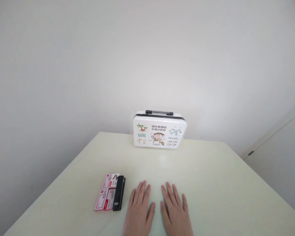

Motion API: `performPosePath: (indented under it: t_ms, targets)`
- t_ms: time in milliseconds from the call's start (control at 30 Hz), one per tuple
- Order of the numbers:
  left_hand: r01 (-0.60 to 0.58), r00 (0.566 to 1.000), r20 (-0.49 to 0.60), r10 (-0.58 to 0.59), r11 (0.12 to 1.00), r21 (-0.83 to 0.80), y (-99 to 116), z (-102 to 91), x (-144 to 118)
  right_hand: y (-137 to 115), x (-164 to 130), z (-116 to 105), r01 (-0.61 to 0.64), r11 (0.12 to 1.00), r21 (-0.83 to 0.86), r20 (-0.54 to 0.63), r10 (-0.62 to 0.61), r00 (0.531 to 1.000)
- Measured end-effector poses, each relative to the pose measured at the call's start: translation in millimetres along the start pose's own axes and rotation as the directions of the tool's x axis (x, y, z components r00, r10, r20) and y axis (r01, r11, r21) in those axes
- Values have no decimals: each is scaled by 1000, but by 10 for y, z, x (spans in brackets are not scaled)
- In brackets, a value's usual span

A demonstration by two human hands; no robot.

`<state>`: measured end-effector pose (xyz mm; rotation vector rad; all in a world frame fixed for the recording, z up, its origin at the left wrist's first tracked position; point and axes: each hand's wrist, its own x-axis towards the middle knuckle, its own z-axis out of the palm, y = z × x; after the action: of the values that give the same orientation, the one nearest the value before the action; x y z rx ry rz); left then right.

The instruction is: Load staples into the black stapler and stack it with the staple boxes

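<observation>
Palm down on the pale table (211, 183), my left hand (139, 209) lies flat with its fingers stretched out and holds nothing. My right hand (174, 209) rests the same way beside it, a gap between the two thumbs. Just left of my left hand is a black stapler (118, 193), lying lengthwise away from me. Against the stapler's left side sit several small red-and-white boxes of staples (105, 196), laid together in a block. Neither hand touches the stapler or the boxes.
At the table's far edge stands a white case (159, 132) with cartoon prints and a black handle on top, partly in clear plastic. Behind it rises a plain wall (147, 59). A white panel with a dark handle (251, 153) is at the right.
</observation>
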<state>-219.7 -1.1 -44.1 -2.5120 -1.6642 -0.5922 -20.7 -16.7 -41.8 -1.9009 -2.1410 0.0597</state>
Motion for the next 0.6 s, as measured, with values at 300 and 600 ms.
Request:
performPosePath:
  t_ms: [300, 600]
  targets:
    - [7, 999, 31, -7, 1000, 2, 10, -11, 3, -20, 5, -28, -13, 999, -31, 27, 14, 1000]
    - [-1, 1000, 16, 1, 1000, 2, 7, -42, 5, -14, 7, -29, -15, 1000, -9, 30, 15, 999]
